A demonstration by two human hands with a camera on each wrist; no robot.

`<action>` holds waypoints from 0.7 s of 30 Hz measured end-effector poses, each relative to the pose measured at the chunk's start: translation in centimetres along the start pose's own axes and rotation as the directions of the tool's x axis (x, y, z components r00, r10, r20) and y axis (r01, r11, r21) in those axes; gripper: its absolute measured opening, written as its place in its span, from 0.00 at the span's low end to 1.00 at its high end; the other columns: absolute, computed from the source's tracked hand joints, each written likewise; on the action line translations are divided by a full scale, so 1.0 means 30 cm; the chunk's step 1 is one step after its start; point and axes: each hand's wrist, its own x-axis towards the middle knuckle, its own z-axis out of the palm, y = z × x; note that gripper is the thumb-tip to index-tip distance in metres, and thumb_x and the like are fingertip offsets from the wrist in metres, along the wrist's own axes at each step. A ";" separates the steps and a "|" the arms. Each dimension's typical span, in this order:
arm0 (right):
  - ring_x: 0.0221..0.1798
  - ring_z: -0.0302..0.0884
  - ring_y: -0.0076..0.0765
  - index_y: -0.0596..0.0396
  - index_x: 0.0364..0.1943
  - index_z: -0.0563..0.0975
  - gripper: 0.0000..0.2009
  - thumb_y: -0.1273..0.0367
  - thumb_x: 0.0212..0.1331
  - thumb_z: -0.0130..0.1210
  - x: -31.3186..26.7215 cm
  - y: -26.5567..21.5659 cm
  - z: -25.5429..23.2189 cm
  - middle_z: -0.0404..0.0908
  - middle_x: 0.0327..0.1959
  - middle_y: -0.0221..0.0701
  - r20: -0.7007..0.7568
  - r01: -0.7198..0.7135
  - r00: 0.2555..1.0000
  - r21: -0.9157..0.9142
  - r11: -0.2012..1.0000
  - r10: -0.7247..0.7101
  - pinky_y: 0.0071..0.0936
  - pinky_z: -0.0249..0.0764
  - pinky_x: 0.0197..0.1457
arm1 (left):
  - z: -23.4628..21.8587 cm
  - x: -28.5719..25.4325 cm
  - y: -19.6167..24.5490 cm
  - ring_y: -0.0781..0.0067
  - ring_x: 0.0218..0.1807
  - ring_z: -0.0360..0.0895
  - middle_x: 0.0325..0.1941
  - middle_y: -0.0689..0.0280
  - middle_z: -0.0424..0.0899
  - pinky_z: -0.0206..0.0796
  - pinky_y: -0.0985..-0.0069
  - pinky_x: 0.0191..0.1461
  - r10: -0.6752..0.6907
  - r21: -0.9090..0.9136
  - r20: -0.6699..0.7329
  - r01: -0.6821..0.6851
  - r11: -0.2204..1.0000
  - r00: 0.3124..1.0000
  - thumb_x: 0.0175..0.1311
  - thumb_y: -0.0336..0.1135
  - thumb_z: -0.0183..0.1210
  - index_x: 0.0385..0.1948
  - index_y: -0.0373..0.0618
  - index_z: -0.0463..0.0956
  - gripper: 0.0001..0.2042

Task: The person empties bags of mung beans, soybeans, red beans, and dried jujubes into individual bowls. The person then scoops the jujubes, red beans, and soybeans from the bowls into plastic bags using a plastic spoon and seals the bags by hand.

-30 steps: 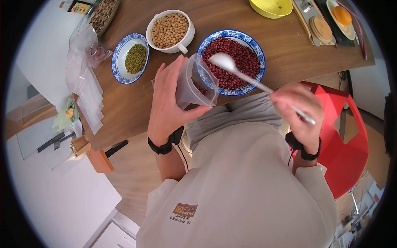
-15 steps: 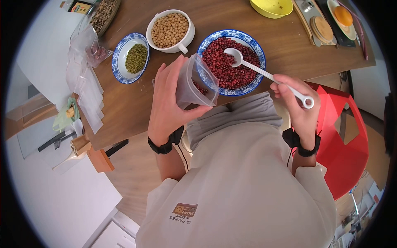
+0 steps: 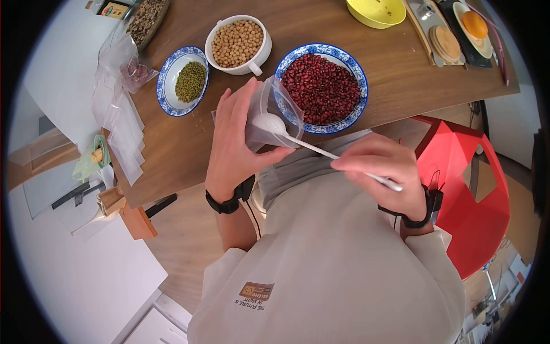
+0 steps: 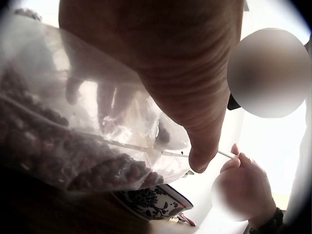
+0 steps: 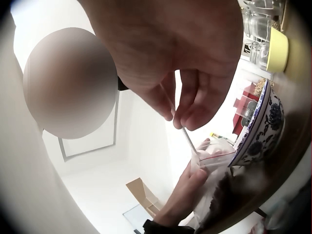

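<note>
My left hand (image 3: 232,143) holds a clear zip bag (image 3: 293,110) by its side, with the thumb near the mouth. Dark red beans (image 4: 107,163) fill the lower part of the bag in the left wrist view. Between thumb and fingers, my right hand (image 3: 381,166) pinches the handle of a white spoon (image 3: 312,148). The spoon's head lies inside the bag's mouth, tilted. Just beyond the bag stands a blue-and-white bowl (image 3: 363,92) of red beans (image 3: 321,89).
A white handled cup (image 3: 264,53) of chickpeas and a smaller patterned bowl (image 3: 162,94) of green beans stand to the left. Flat plastic bags (image 3: 123,143) lie along the left edge. A yellow bowl (image 3: 375,20) sits at the back; a red chair (image 3: 475,229) is at the right.
The right hand has brought the spoon left, out of the bowl of red beans and into the bag's mouth. My left hand keeps the bag in nearly the same place.
</note>
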 end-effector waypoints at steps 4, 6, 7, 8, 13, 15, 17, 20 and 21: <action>0.38 0.84 0.36 0.56 0.47 0.88 0.15 0.83 0.56 0.65 0.000 0.006 -0.029 0.87 0.39 0.36 0.019 0.048 0.999 -0.108 0.993 -0.047 0.30 0.78 0.41 | -0.008 -0.002 -0.005 0.48 0.72 0.69 0.72 0.53 0.73 0.56 0.54 0.78 0.005 0.007 0.001 -0.005 1.000 1.000 0.35 0.40 0.83 0.76 0.41 0.59 0.58; 0.39 0.84 0.35 0.57 0.47 0.88 0.14 0.83 0.57 0.63 -0.010 0.008 -0.076 0.87 0.39 0.35 -0.075 0.043 0.996 -0.148 0.988 -0.055 0.29 0.78 0.42 | -0.011 -0.002 -0.003 0.48 0.72 0.69 0.72 0.54 0.74 0.53 0.52 0.80 0.003 0.016 0.002 -0.003 1.000 1.000 0.36 0.40 0.83 0.76 0.41 0.59 0.58; 0.39 0.84 0.35 0.57 0.47 0.88 0.14 0.83 0.57 0.63 -0.016 0.010 -0.093 0.87 0.39 0.35 -0.068 0.053 0.996 -0.153 0.987 -0.064 0.29 0.78 0.42 | -0.012 0.001 -0.001 0.47 0.72 0.69 0.72 0.54 0.74 0.51 0.50 0.81 0.004 0.025 0.008 -0.004 1.000 1.000 0.36 0.41 0.83 0.76 0.41 0.59 0.57; 0.39 0.84 0.35 0.58 0.47 0.88 0.13 0.83 0.58 0.63 -0.024 0.013 -0.106 0.87 0.39 0.35 -0.164 -0.025 0.986 -0.207 0.978 -0.010 0.29 0.78 0.42 | -0.009 0.003 0.000 0.46 0.73 0.68 0.71 0.54 0.74 0.48 0.47 0.82 -0.005 0.004 0.004 0.005 1.000 1.000 0.36 0.42 0.82 0.75 0.41 0.60 0.57; 0.40 0.84 0.36 0.57 0.46 0.87 0.12 0.82 0.60 0.63 -0.005 0.013 -0.120 0.87 0.41 0.35 -0.278 -0.175 0.959 -0.442 0.880 0.052 0.28 0.78 0.43 | -0.012 0.007 0.009 0.46 0.71 0.70 0.70 0.54 0.75 0.49 0.43 0.81 0.024 0.012 -0.033 -0.024 1.000 0.999 0.37 0.45 0.82 0.74 0.42 0.62 0.55; 0.42 0.85 0.36 0.57 0.46 0.87 0.11 0.81 0.60 0.64 0.009 0.005 -0.115 0.87 0.41 0.35 -0.235 -0.159 0.971 -0.476 0.865 0.048 0.28 0.78 0.44 | -0.013 0.007 0.014 0.47 0.70 0.71 0.68 0.54 0.75 0.50 0.40 0.79 0.031 0.011 -0.056 -0.031 0.999 0.998 0.39 0.47 0.82 0.74 0.44 0.63 0.54; 0.41 0.85 0.37 0.57 0.46 0.87 0.11 0.81 0.60 0.64 0.009 0.032 -0.100 0.87 0.40 0.35 -0.192 -0.091 0.981 -0.475 0.875 -0.002 0.28 0.78 0.44 | -0.018 0.005 0.019 0.48 0.70 0.71 0.68 0.54 0.75 0.50 0.40 0.80 0.023 0.023 -0.037 -0.022 1.000 0.999 0.40 0.47 0.81 0.74 0.44 0.63 0.53; 0.38 0.85 0.33 0.58 0.48 0.87 0.10 0.79 0.63 0.63 -0.002 0.044 -0.074 0.89 0.38 0.36 -0.277 -0.191 0.956 -0.341 0.920 0.095 0.28 0.79 0.44 | -0.023 0.004 0.016 0.50 0.70 0.70 0.69 0.55 0.74 0.50 0.40 0.80 0.020 0.002 -0.027 -0.020 1.000 0.999 0.41 0.48 0.80 0.73 0.44 0.63 0.52; 0.38 0.85 0.30 0.58 0.48 0.87 0.10 0.78 0.64 0.63 -0.005 0.040 -0.071 0.89 0.38 0.36 -0.332 -0.282 0.923 -0.238 0.930 0.195 0.28 0.79 0.44 | -0.026 0.004 0.017 0.50 0.70 0.70 0.69 0.55 0.74 0.50 0.40 0.80 0.019 0.004 -0.043 -0.019 1.000 0.999 0.41 0.48 0.80 0.73 0.44 0.63 0.52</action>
